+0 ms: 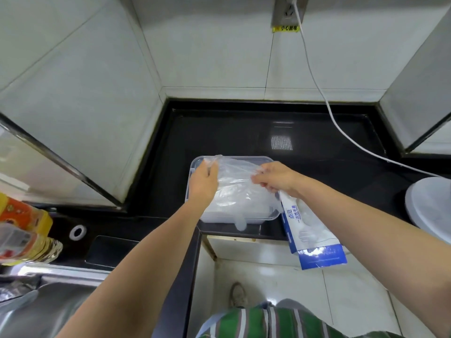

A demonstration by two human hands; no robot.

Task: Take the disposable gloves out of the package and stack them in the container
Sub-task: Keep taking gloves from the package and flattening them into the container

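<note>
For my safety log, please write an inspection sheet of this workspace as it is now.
Surface: glossy black countertop, reflective.
Job's things: thin clear plastic glove spread over clear rectangular plastic container of piled gloves; blue-and-white glove package hangs under right hand.
Clutter: yellow oil bottle; round white plastic item.
Hands: left hand and right hand each pinch the glove.
Cables: white cable runs from wall socket onto countertop.
Surroundings: white tiled walls; steel sink.
</note>
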